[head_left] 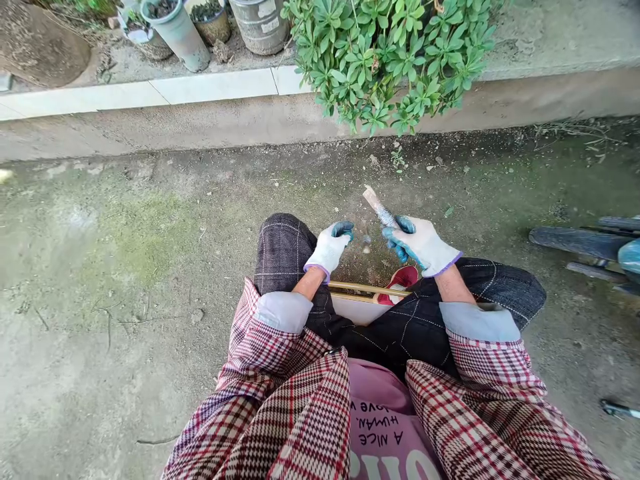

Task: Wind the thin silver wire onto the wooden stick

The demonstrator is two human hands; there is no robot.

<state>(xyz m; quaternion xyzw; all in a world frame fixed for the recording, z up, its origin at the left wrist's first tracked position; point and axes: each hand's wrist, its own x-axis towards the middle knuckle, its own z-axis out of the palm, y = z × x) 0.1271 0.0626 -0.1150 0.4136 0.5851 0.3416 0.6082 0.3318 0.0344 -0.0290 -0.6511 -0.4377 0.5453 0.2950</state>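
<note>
My right hand, in a white glove with blue coated fingers, is closed around a short stick-like tool. The tool has a pale tan flat end and a speckled grey-silver section; its lower part is hidden in my fingers, and its kind is not clear. It tilts up and to the left. My left hand, in a matching glove, has its fingers curled together, and anything inside them is hidden. A small blurred bit shows between the hands, apart from both.
Below my hands are a white object with yellowish bars and a red shoe. Ahead runs a low concrete ledge bearing pots and a leafy bush. Dark wooden pieces lie right, a dark-and-white tool lower right.
</note>
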